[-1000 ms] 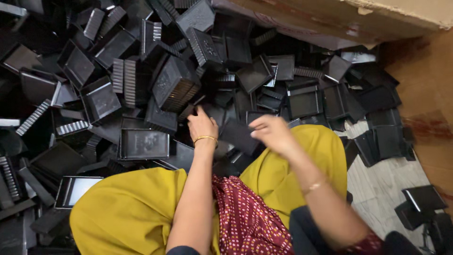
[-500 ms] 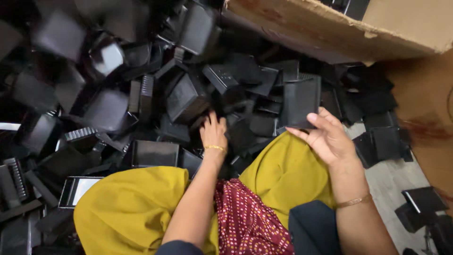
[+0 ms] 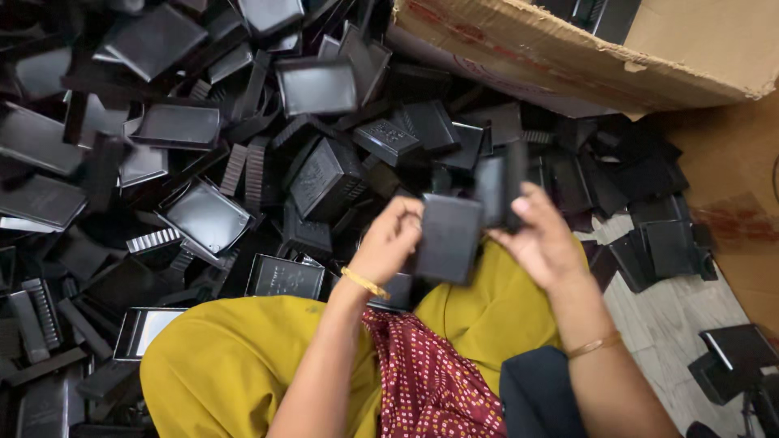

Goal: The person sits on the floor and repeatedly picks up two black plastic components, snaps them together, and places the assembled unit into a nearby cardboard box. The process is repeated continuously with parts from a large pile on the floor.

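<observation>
I am watching the left hand closing its fingers on the left edge of a flat, black, rectangular plastic tray piece, which is being held up in the air just above the lap, over the yellow cloth covering the knees. The right hand is gripping a second black plastic piece, held upright and slightly behind the first; the two pieces are overlapping in the view, and I cannot tell whether they are touching, since both are blurring. Both hands are clamping on their parts rather than hanging loose, and each wrist is wearing a thin gold bangle. A dark red patterned cloth is lying between the knees. Beyond the hands, a large heap of black plastic trays and ribbed lids is covering the floor, running from the left edge of the floor across to the middle, with pieces lying tilted and stacked on one another. A brown cardboard box is standing at the far right corner of the floor, its flap leaning over the heap. More black pieces are lying scattered near the right edge of the pale tiled floor, well apart from the hands.
</observation>
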